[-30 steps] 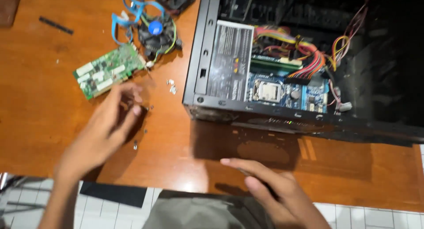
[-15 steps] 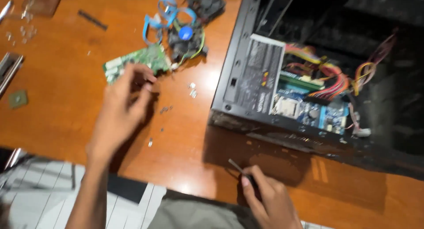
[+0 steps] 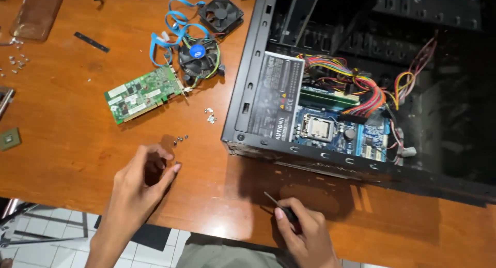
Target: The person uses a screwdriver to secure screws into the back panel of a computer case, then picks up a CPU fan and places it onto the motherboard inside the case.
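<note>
The wooden table point(image 3: 62, 128) is showing a smooth, reddish-brown surface with a visible grain. An open black metal computer case point(image 3: 248, 92) is lying on its side on it, exposing a blue motherboard point(image 3: 356, 136), a grey power supply point(image 3: 271, 95) and a bundle of coloured wires point(image 3: 356, 84).

The left hand point(image 3: 137, 188) is hovering over the table, left of the computer case, with wrist raised and fingers curled inward. Its grip is pinching together, thumb toward fingertips; whether anything is inside cannot be told. Small metal screws point(image 3: 181, 139) are lying on the table just beyond the fingertips, between the hand and a flat green expansion card point(image 3: 144, 94).

The right hand point(image 3: 302, 232) is resting at the table's near edge, in front of the computer case. Its grip is clamping on a screwdriver point(image 3: 279, 207) with a dark handle, the thin shaft pointing up and left, away from the case.

A round black cooler fan point(image 3: 199, 58) with blue cables point(image 3: 165, 35) is lying left of the case, beyond the card.
</note>
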